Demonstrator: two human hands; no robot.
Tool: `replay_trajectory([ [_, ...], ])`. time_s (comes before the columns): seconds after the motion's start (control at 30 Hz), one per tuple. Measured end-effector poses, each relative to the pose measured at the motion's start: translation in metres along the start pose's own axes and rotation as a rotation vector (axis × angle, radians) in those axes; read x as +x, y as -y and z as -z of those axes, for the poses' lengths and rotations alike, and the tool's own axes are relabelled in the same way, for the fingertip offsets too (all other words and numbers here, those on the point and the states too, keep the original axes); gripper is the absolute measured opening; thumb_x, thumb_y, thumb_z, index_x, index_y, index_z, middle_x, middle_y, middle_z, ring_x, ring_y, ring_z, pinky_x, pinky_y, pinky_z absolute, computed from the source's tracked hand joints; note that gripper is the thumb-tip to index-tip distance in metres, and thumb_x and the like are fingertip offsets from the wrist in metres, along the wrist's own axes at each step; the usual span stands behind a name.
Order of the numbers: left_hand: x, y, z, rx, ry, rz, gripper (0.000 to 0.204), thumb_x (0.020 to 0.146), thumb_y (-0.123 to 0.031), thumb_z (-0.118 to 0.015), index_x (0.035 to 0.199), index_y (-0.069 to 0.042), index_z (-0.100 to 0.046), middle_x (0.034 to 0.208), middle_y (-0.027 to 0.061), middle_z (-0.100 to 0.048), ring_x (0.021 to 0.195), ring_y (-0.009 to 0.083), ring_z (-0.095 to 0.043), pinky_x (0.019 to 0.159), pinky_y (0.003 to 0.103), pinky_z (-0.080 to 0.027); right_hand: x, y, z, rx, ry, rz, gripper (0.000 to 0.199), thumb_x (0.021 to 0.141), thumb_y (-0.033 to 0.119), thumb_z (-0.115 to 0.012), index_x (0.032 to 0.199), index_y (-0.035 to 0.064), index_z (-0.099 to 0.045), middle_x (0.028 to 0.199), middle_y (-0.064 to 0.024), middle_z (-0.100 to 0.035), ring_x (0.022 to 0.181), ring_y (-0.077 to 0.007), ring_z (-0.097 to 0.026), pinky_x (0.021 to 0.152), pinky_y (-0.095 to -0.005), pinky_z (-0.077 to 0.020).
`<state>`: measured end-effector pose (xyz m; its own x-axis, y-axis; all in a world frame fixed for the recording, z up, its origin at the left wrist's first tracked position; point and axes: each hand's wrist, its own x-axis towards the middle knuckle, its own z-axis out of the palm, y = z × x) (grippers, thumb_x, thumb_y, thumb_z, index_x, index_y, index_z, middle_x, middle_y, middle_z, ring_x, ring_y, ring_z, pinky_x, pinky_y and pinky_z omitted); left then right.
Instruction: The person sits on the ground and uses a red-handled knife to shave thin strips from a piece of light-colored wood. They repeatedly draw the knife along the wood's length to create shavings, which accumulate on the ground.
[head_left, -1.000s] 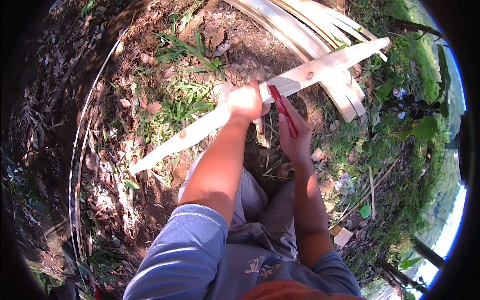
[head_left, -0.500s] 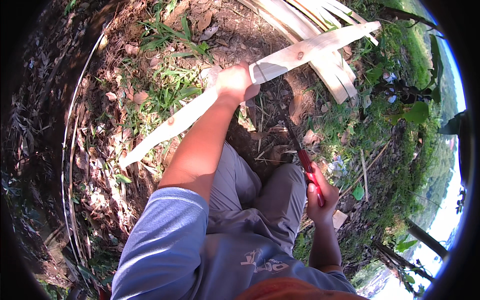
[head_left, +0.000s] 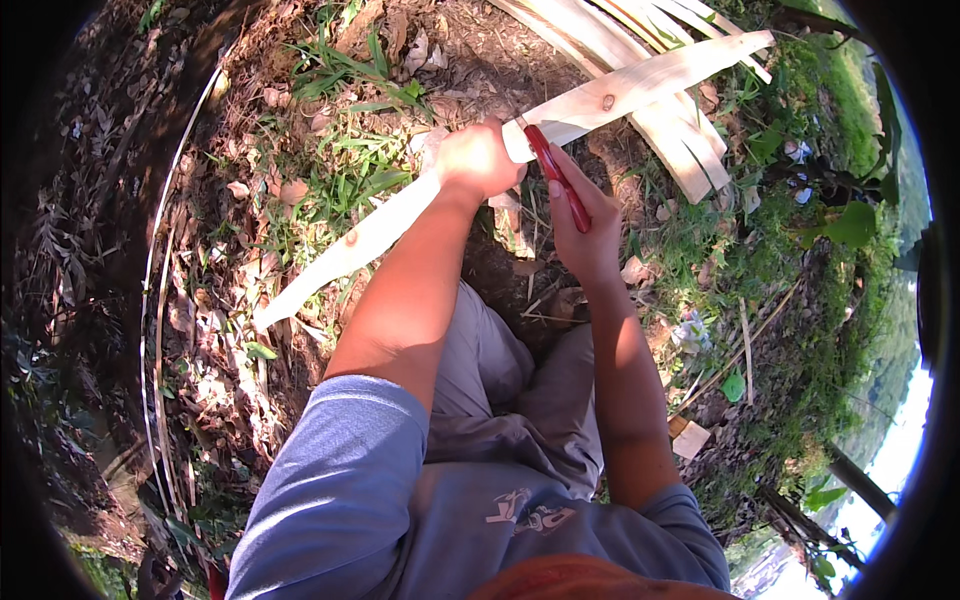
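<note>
A long pale wooden board (head_left: 640,90) with dark knots slants from lower left to upper right in front of me. My left hand (head_left: 480,158) wraps around its middle and grips it. In my right hand (head_left: 590,225) is a handsaw (head_left: 556,180), held by its red handle. The handle's front end is at the board's near edge, just right of my left hand. Only a short bit of blade shows over the board; I cannot see the rest.
Several split wood strips (head_left: 685,150) lie under the board's far right end. A small wood offcut (head_left: 690,440) rests right of my knees. Grass tufts (head_left: 350,80) and dry leaves cover the soil. Long thin canes (head_left: 150,300) curve along the left.
My right hand has pushed the saw forward and up to the left, bringing its handle against the board's near side. My left hand keeps its hold on the board.
</note>
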<state>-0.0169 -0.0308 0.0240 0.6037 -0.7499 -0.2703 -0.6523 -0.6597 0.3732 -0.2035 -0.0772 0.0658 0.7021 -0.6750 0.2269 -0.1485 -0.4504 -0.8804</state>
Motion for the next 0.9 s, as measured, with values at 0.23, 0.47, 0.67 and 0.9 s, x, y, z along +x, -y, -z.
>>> replay_trajectory([
  [0.23,0.004,0.007,-0.002,-0.073,0.025,0.03,0.056,0.077,-0.038,-0.079,0.121,-0.004,-0.069,0.113,0.02,-0.079,0.109,0.0348,-0.077,0.097,0.045,-0.061,-0.101,-0.007,0.071,-0.115,-0.011,-0.101,0.044,0.104,0.01,-0.064,0.147,0.0021,-0.066,0.091,-0.0106,-0.076,0.068,-0.0112,-0.062,0.068,-0.0271,-0.0506],
  [0.47,0.004,0.014,-0.009,-0.18,-0.011,0.0,0.05,0.08,-0.034,-0.069,0.12,-0.004,-0.07,0.109,0.0225,-0.079,0.108,0.0376,-0.077,0.097,0.047,-0.06,-0.167,0.071,0.141,-0.379,0.127,-0.031,0.045,0.102,0.01,-0.064,0.145,-0.0039,-0.066,0.11,-0.0192,-0.081,0.068,-0.0139,-0.068,0.067,-0.0278,-0.052],
  [0.67,0.004,0.017,-0.014,-0.177,-0.023,0.005,0.048,0.08,-0.033,-0.069,0.12,-0.006,-0.07,0.108,0.02,-0.08,0.106,0.037,-0.077,0.097,0.046,-0.061,-0.072,0.035,0.058,-0.244,0.108,-0.094,0.044,0.102,0.005,-0.064,0.146,0.0017,-0.067,0.098,-0.0139,-0.08,0.068,-0.0099,-0.066,0.066,-0.0283,-0.0523],
  [0.9,0.005,0.011,-0.005,-0.14,0.028,0.036,0.056,0.079,-0.04,-0.073,0.125,-0.008,-0.071,0.109,0.0154,-0.08,0.108,0.0342,-0.077,0.098,0.045,-0.06,0.036,-0.018,-0.028,-0.071,-0.041,0.123,0.04,0.103,0.011,-0.068,0.143,0.0048,-0.07,0.094,-0.0146,-0.079,0.077,-0.0071,-0.067,0.071,-0.0292,-0.055],
])
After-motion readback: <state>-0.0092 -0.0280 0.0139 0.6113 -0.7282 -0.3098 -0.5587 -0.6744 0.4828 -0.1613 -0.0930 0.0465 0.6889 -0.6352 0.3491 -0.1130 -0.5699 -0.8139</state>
